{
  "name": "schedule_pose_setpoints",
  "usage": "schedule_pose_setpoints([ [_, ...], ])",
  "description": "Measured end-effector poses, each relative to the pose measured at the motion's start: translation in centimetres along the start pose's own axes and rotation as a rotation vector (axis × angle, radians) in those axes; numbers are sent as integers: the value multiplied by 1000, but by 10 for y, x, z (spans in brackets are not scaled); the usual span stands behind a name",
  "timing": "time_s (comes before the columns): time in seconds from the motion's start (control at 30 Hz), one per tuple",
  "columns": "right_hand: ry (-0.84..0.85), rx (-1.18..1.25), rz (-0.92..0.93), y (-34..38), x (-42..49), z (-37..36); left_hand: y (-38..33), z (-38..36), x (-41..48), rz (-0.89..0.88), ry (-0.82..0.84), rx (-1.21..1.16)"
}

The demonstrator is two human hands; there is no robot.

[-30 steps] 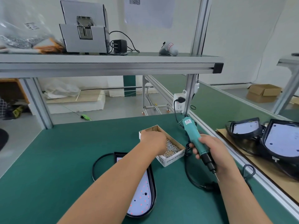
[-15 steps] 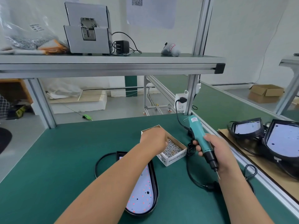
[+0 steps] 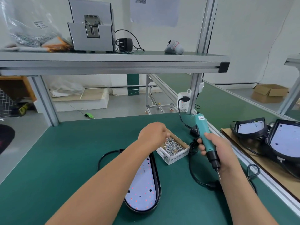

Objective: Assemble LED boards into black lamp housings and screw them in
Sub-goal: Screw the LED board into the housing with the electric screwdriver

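LED board point(image 3: 142, 192), white and dotted with red points, sits inside the black lamp housing point(image 3: 158, 181), which lies flat on the green desk point(image 3: 65, 159) just to the near left of the screw box point(image 3: 176, 157). The person's left forearm stretches across the housing and hides its left half. The left hand point(image 3: 152, 133) hangs knuckles-up over the far left corner of the screw box, fingers curled down toward the heap of silver screws point(image 3: 173, 146) (from where I stand the back of the hand covers the fingertips, so I cannot tell whether it has hold of one).

Just right of the screw box, the right hand point(image 3: 219, 151) is wrapped firmly round the lower barrel of the teal electric screwdriver point(image 3: 203, 129). The tool is tilted, its top leaning away past the far right of the box and its thin bit point(image 3: 219, 175) pointing down and back toward the person. A black cable point(image 3: 193, 174) loops on the desk right of the box, beneath that hand. Well to the right of the box, past the aluminium rail, more housings with boards point(image 3: 285, 143) rest on brown card.
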State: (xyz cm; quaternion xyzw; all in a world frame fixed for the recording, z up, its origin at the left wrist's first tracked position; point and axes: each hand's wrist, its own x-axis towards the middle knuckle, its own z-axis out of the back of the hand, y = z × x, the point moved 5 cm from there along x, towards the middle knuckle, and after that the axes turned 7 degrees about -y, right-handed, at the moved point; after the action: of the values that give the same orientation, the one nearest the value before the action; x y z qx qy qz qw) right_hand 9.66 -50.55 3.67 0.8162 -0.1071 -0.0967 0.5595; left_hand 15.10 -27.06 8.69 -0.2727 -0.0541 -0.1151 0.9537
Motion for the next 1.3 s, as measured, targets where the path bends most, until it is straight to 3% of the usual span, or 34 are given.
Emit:
schedule_pose_setpoints([
  [0.1,-9,15,-26,-1,-3,-3,4,17,-7,58,-61,-323],
  [0.2,-18,41,-44,-3,-5,-8,16,25,-23,227,-46,-721],
  [0.33,-2,75,-52,-5,-8,-19,31,25,-48,475,77,-1210],
  [0.47,29,144,-80,-9,-16,-35,40,32,-75,555,190,-1499],
  [0.7,38,254,-15,-7,-33,-70,55,46,-112,494,231,-1525],
  [0.87,156,433,38,12,-40,-110,69,51,-125,382,194,-1410],
  [1.07,289,652,86,26,-45,-160,94,42,-132,417,119,-1351],
  [1.3,217,729,106,-1,-54,-170,111,36,-139,419,140,-1271],
])
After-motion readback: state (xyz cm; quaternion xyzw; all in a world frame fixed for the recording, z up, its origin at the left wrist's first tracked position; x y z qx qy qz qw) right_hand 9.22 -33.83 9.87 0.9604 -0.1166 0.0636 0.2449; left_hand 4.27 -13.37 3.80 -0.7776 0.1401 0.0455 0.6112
